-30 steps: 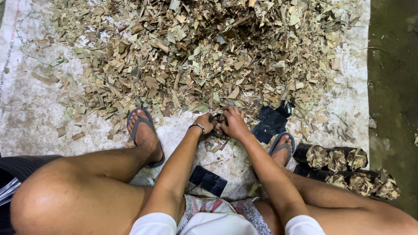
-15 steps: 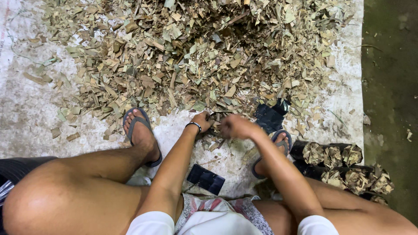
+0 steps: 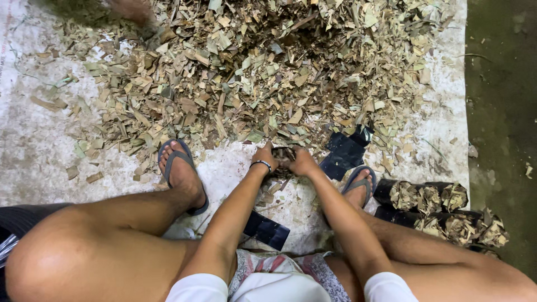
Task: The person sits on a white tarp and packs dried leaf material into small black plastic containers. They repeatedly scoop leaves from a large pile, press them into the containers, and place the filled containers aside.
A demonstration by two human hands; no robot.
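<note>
hands (image 3: 267, 156) (image 3: 302, 162) meet, cupped around leaf scraps (image 3: 284, 155).

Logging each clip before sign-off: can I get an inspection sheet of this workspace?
Surface: white woven sheet on the ground, stained.
Job's things: small black plastic bag stuffed with dry leaf bits, held between both hands.
Clutter: big heap of chopped dry leaves; flat black bags; filled black bags lying at right.
Grips: left hand and right hand closed on the bag.
Cables: nothing seen.
Surroundings: dark bare ground at right.
</note>
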